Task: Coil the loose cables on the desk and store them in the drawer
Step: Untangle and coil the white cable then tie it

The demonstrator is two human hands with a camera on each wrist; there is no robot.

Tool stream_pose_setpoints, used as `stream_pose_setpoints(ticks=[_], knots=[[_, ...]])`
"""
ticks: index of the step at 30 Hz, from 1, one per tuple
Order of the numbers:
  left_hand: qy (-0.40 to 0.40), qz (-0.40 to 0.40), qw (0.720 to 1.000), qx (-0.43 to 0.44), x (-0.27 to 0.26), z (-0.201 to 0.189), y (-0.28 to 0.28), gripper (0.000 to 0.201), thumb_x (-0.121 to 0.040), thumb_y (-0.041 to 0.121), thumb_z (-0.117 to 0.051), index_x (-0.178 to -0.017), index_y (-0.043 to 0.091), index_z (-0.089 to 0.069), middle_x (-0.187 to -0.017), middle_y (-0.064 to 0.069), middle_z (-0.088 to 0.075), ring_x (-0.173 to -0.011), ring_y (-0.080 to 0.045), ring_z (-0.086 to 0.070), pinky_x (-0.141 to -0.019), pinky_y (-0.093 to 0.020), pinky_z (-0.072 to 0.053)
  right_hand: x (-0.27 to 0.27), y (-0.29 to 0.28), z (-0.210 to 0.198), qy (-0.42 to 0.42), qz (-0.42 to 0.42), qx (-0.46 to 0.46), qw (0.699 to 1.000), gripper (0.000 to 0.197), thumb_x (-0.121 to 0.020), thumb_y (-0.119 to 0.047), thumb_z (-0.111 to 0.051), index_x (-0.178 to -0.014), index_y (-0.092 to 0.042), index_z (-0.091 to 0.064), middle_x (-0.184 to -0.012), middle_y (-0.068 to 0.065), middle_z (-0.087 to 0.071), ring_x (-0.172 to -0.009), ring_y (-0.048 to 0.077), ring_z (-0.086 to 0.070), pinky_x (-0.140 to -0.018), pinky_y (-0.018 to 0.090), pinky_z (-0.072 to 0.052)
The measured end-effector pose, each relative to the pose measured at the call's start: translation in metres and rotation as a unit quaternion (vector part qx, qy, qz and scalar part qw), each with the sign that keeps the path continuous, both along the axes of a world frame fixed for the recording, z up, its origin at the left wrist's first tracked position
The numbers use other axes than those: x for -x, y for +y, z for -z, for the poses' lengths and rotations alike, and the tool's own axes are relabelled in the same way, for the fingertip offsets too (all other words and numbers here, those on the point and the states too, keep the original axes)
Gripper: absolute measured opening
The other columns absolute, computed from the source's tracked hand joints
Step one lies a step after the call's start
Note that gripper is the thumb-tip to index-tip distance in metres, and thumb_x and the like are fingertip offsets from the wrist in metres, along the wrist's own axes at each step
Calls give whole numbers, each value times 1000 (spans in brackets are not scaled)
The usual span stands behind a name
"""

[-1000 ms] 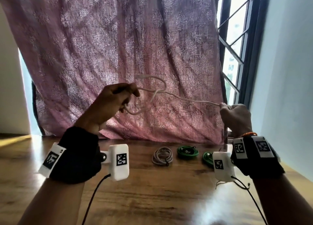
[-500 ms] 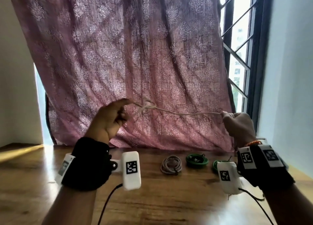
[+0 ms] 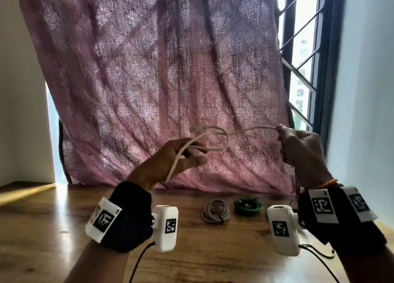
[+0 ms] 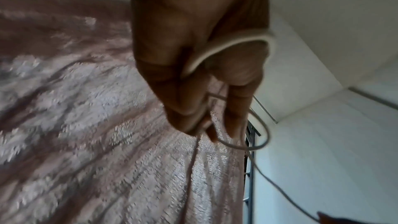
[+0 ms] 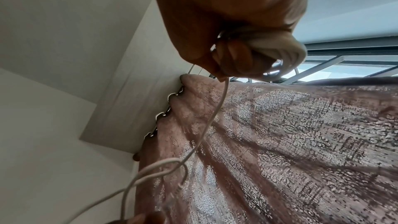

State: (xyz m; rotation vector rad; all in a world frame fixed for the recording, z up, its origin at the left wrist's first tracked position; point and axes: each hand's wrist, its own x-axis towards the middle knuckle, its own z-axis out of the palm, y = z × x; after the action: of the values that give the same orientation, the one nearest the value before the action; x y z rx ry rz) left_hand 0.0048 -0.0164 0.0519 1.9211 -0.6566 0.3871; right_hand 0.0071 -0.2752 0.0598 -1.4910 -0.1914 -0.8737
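A thin white cable [image 3: 215, 131] hangs in the air between both hands, above the wooden desk [image 3: 213, 250], with a loose loop in its middle. My left hand [image 3: 181, 154] holds one end, the strand running between its fingers [image 4: 193, 108] and across the palm. My right hand [image 3: 298, 146] is a fist gripping a coiled bundle of the same white cable [image 5: 269, 47], and one strand [image 5: 211, 122] trails down from it to the loop. On the desk lie a coiled grey cable [image 3: 215, 212] and a coiled green cable [image 3: 247, 206]. No drawer is visible.
A pink patterned curtain [image 3: 160, 80] hangs right behind the desk. A barred window [image 3: 298, 69] stands at the back right, next to a pale wall [image 3: 366, 90]. Black wires from the wrist cameras trail over the desk near me.
The loop, drawn small half a second ago, is larger and looser again. My left hand has moved right and lower, toward the right hand, slackening the strand. The view has tilted up slightly.
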Motion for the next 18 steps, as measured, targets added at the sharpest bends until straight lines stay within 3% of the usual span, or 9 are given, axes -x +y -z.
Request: stream_pose_setpoints(ticks=[2, 3, 5, 7, 11, 14, 16, 18], knots=[[-57, 6, 996, -69, 5, 0, -8, 32, -78, 19, -73, -109, 24, -68, -75, -8, -63, -68, -4, -57, -68, -12, -45, -1, 0, 2, 5, -22, -23, 999, 36, -92, -22, -56, -59, -9, -48, -41, -4, -36, -33, 7, -30, -34, 14, -25], [-68, 12, 994, -83, 8, -1, -12, 39, -77, 20, -74, -114, 29, -65, -76, -7, -62, -67, -1, -56, -68, -8, -43, -1, 1, 2, 12, -40, -34, 999, 38, -92, -21, -56, -57, -12, -46, -39, -7, -35, -33, 6, -29, -34, 13, -24], [-84, 23, 991, -100, 11, 0, -19, 47, -78, 19, -74, -120, 34, -60, -73, -2, -55, -53, 6, -48, -57, -3, -36, -2, 2, 5, 35, -74, -34, 996, 38, -92, -22, -58, -56, -14, -47, -40, -8, -35, -35, 6, -28, -35, 13, -23], [-108, -3, 986, -126, 11, 1, -26, 41, -79, 21, -74, -116, 34, -63, -74, 1, -59, -45, 6, -47, -50, -3, -33, -2, 6, 7, 64, -99, -3, 993, 35, -91, -24, -58, -58, -13, -51, -46, -4, -37, -38, 7, -30, -35, 15, -25], [-145, -45, 972, -180, 9, 5, -29, 24, -76, 20, -76, -99, 27, -74, -90, 2, -74, -73, -2, -63, -65, -9, -44, 1, 15, 8, 45, -124, 1, 991, 31, -93, -23, -56, -64, -10, -55, -50, -1, -38, -38, 7, -31, -35, 19, -25], [-103, -79, 946, -295, -1, 12, -24, 22, -78, 24, -74, -98, 33, -74, -93, 13, -73, -79, 5, -62, -72, -9, -46, 3, 9, 2, -4, -119, -72, 990, 31, -93, -22, -55, -64, -13, -54, -45, -6, -39, -37, 7, -30, -36, 17, -25], [-73, -134, 923, -354, -9, 19, -21, 21, -82, 29, -70, -103, 32, -71, -99, 11, -72, -86, -3, -65, -80, -19, -51, 4, 0, -3, -12, -117, -119, 986, 30, -92, -22, -57, -63, -15, -55, -47, -4, -40, -37, 7, -31, -35, 16, -25], [-61, -225, 905, -355, -19, 24, -15, 22, -88, 25, -62, -109, 24, -67, -105, 0, -71, -93, -19, -67, -83, -29, -51, 5, -8, -6, -6, -124, -121, 985, 31, -91, -23, -58, -62, -15, -54, -49, -2, -39, -38, 8, -31, -35, 16, -25]])
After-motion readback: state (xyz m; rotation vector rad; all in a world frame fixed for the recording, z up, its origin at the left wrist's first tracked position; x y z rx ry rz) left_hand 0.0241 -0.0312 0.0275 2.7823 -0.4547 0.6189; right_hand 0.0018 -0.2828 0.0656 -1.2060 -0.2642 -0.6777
